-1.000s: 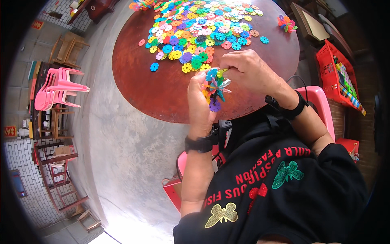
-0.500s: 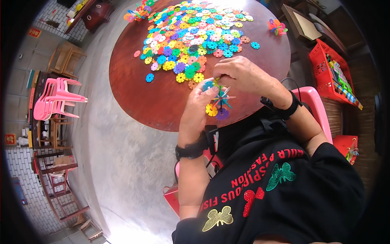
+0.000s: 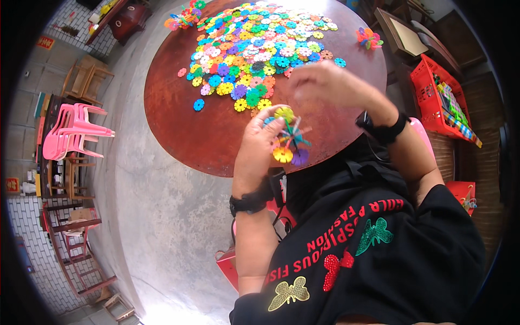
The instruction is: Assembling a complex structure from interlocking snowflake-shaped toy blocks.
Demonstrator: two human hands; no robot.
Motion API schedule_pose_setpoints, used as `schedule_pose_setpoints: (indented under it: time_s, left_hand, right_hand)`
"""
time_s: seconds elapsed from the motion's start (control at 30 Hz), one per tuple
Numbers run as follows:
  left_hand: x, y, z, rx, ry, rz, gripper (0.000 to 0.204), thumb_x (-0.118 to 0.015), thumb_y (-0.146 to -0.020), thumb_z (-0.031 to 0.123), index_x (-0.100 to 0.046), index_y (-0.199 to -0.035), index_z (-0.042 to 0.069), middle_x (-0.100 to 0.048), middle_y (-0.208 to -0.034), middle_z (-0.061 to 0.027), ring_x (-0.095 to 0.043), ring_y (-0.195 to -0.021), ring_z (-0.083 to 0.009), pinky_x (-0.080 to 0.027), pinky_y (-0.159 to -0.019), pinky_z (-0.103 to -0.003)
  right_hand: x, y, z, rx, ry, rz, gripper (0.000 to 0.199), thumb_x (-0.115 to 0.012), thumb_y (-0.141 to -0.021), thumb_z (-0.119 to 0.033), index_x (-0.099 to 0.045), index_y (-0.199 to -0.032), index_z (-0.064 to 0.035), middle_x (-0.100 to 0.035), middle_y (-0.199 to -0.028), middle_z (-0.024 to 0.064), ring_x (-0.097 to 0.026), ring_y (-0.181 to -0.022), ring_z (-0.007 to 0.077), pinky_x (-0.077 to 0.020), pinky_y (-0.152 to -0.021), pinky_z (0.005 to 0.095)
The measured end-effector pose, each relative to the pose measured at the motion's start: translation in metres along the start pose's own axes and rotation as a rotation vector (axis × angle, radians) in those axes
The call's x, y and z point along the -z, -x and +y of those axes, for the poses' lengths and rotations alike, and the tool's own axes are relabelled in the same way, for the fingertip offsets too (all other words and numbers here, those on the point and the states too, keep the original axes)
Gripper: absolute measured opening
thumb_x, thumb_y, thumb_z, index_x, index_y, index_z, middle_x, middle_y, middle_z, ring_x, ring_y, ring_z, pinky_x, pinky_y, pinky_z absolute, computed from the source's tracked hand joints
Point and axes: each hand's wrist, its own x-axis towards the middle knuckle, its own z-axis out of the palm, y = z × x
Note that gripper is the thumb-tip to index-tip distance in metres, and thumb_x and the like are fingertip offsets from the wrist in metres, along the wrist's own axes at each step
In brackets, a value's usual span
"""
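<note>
My left hand [image 3: 255,143] is closed on a cluster of interlocking plastic flower discs [image 3: 294,138], held over the table's near edge. The cluster has a yellow-green disc at its top, yellow and purple ones at its bottom, and several others set edge-on between. Apart from it, my right hand [image 3: 327,82] hangs above the table by the near right side of the pile. Motion blurs its fingers, so whether they hold a disc cannot be made out. Loose flower discs [image 3: 254,46] in many colours lie heaped on the round red-brown table [image 3: 189,132].
Two joined disc flowers stand on the table, one at the far left [image 3: 184,17] and one at the right [image 3: 369,39]. To the right is a red plastic crate [image 3: 425,89] of toys. Stacked pink chairs [image 3: 70,130] and wooden chairs [image 3: 86,81] stand along the left.
My right hand has let go of the cluster and moved up and away toward the pile. My left hand keeps the cluster, its yellow-green disc now showing more fully.
</note>
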Motion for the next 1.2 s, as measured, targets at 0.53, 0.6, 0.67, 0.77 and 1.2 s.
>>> schedule_pose_setpoints:
  time_s: [0.53, 0.6, 0.67, 0.77, 1.2]
  left_hand:
    - [0.017, -0.007, 0.003, -0.295, 0.374, 0.218, 0.033, -0.040, -0.094, 0.006, -0.041, -0.125, -0.004, -0.053, -0.122, -0.0214, -0.055, -0.111, -0.0310, -0.046, -0.095, -0.044]
    - [0.020, -0.006, 0.003, -0.287, 0.368, 0.236, 0.033, -0.040, -0.094, 0.006, -0.042, -0.125, -0.004, -0.053, -0.121, -0.0208, -0.055, -0.112, -0.0309, -0.047, -0.095, -0.044]
    - [0.020, -0.007, 0.002, -0.281, 0.361, 0.252, 0.033, -0.040, -0.094, 0.006, -0.042, -0.125, -0.004, -0.053, -0.121, -0.0202, -0.055, -0.112, -0.0307, -0.047, -0.094, -0.043]
    - [0.023, -0.010, 0.000, -0.298, 0.315, 0.240, 0.032, -0.040, -0.093, 0.005, -0.042, -0.124, -0.005, -0.054, -0.120, -0.0196, -0.055, -0.113, -0.0315, -0.047, -0.094, -0.043]
    - [0.018, -0.010, 0.000, -0.270, 0.300, 0.229, 0.033, -0.041, -0.094, 0.007, -0.042, -0.125, -0.005, -0.054, -0.121, -0.0198, -0.055, -0.112, -0.0293, -0.047, -0.094, -0.041]
  right_hand:
    - [0.049, 0.002, 0.159, -0.489, 0.829, -0.051, 0.023, -0.062, -0.073, -0.017, -0.055, -0.091, -0.0043, -0.059, -0.094, 0.0128, -0.056, -0.100, 0.0299, -0.0458, -0.083, 0.0397]
    - [0.053, 0.001, 0.164, -0.473, 0.806, -0.072, 0.023, -0.063, -0.072, -0.018, -0.055, -0.088, -0.0042, -0.060, -0.092, 0.0129, -0.057, -0.098, 0.0299, -0.0463, -0.081, 0.0387]
    - [0.057, 0.001, 0.168, -0.469, 0.756, -0.055, 0.025, -0.067, -0.068, -0.019, -0.055, -0.085, -0.0038, -0.061, -0.087, 0.0134, -0.059, -0.092, 0.0305, -0.0468, -0.077, 0.0387]
    - [0.060, 0.000, 0.161, -0.508, 0.693, -0.033, 0.027, -0.069, -0.065, -0.018, -0.055, -0.082, -0.0036, -0.061, -0.083, 0.0141, -0.060, -0.086, 0.0312, -0.0468, -0.073, 0.0392]
    - [0.033, 0.001, 0.113, -0.375, 0.604, -0.247, 0.031, -0.069, -0.061, -0.015, -0.057, -0.087, -0.0026, -0.058, -0.082, 0.0133, -0.057, -0.087, 0.0310, -0.0444, -0.076, 0.0404]
